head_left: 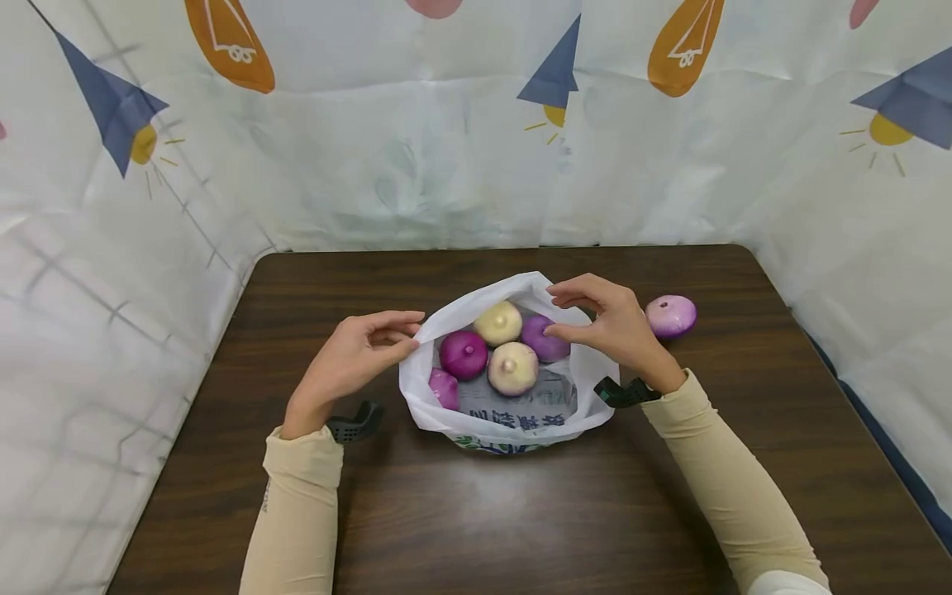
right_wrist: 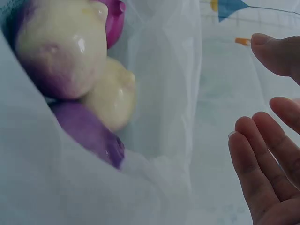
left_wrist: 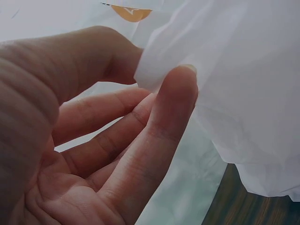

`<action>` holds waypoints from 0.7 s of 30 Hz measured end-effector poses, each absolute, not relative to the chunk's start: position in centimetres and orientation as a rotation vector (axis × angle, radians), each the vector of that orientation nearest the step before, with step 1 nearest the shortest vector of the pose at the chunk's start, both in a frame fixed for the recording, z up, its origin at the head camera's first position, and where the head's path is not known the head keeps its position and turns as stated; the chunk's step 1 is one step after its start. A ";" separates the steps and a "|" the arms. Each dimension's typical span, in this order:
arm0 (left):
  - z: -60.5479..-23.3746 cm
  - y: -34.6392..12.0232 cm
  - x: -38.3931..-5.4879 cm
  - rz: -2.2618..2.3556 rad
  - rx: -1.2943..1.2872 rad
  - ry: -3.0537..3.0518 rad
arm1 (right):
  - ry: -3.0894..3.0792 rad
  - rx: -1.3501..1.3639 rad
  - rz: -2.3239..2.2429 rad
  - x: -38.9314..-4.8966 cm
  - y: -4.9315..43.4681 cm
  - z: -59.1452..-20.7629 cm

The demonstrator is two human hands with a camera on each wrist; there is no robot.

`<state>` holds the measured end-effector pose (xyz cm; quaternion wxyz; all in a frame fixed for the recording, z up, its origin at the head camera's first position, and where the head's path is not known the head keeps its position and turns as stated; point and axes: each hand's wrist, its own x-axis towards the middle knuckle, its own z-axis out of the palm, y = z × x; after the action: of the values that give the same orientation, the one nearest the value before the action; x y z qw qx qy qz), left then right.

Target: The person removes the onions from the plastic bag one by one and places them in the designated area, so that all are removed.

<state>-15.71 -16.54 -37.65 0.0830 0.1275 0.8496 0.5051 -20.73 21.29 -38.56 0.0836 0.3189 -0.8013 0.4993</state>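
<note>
Pinching a white bag (head_left: 483,429) at its left rim with the left hand (head_left: 357,355). Near the opposite rim, holding nothing between parted thumb and fingers of the right hand (head_left: 613,326). Showing onions (head_left: 513,369) inside, between both hands, and another onion (head_left: 672,316) beside the right hand.

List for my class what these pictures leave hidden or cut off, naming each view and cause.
- Head: part of the purple onion, behind the right hand.
- Head: the left side of the pink-purple onion, behind the rim of the white plastic bag.
- Left wrist: one digit tip of the left hand, behind the bag; the bag's wall hides its contents.
- Right wrist: a magenta onion, behind a cream onion and cut by the top edge.
</note>
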 end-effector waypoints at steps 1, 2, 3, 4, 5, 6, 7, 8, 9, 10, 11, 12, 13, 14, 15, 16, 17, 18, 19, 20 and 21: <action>-37.7 -16.5 -15.7 1.505 0.385 2.538 | -2.402 0.959 1.490 -20.7 21.0 -38.7; -37.7 -16.5 -15.7 1.506 0.386 2.537 | -2.412 0.969 1.494 -20.7 20.7 -38.8; -37.6 -16.5 -15.7 1.507 0.388 2.538 | -2.425 0.980 1.497 -20.6 20.4 -39.0; -37.7 -16.4 -15.8 1.508 0.389 2.537 | -2.437 0.996 1.503 -20.6 20.1 -39.2; -37.7 -16.4 -15.8 1.510 0.390 2.535 | -2.451 1.009 1.498 -20.5 19.8 -39.4; -37.7 -16.4 -15.8 1.509 0.392 2.536 | -2.468 1.019 1.487 -20.5 19.5 -39.6; -37.7 -16.4 -15.8 1.507 0.393 2.536 | -2.481 1.032 1.472 -20.4 19.3 -39.8; -37.7 -16.3 -15.8 1.508 0.392 2.537 | -2.493 1.042 1.454 -20.3 19.1 -39.9; -37.7 -16.3 -15.9 1.508 0.393 2.539 | -2.505 1.050 1.428 -20.3 18.9 -40.1; -37.7 -16.3 -15.9 1.505 0.396 2.541 | -2.515 1.055 1.402 -20.3 18.8 -40.3; -37.7 -16.3 -15.9 1.506 0.396 2.542 | -2.528 1.057 1.374 -20.3 18.6 -40.5; -37.7 -16.3 -15.9 1.506 0.399 2.544 | -2.539 1.058 1.350 -20.3 18.5 -40.7; -37.7 -16.3 -15.9 1.506 0.401 2.545 | -2.549 1.063 1.335 -20.2 18.4 -40.8; -37.7 -16.3 -15.8 1.508 0.403 2.545 | -2.561 1.067 1.325 -20.2 18.3 -41.0; -37.7 -16.3 -15.8 1.509 0.407 2.545 | -2.571 1.074 1.315 -20.3 18.2 -41.2; -37.7 -16.3 -15.8 1.510 0.412 2.544 | -2.584 1.077 1.308 -20.3 18.2 -41.4; -37.8 -16.2 -15.8 1.513 0.413 2.543 | -2.596 1.083 1.306 -20.3 18.1 -41.5; -37.8 -16.2 -15.8 1.514 0.417 2.543 | -2.606 1.091 1.304 -20.3 18.1 -41.6; -37.8 -16.2 -15.8 1.516 0.419 2.542 | -2.618 1.096 1.304 -20.3 18.1 -41.8; -37.8 -16.2 -15.8 1.519 0.422 2.540 | -2.630 1.099 1.300 -20.3 18.1 -41.9; -37.8 -16.2 -15.8 1.521 0.425 2.538 | -2.640 1.101 1.297 -20.3 18.1 -42.0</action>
<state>-15.81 -16.17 -37.82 0.0763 0.1417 0.8466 0.5073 -20.26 18.08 -41.96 0.0006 0.3505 -0.8406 0.4129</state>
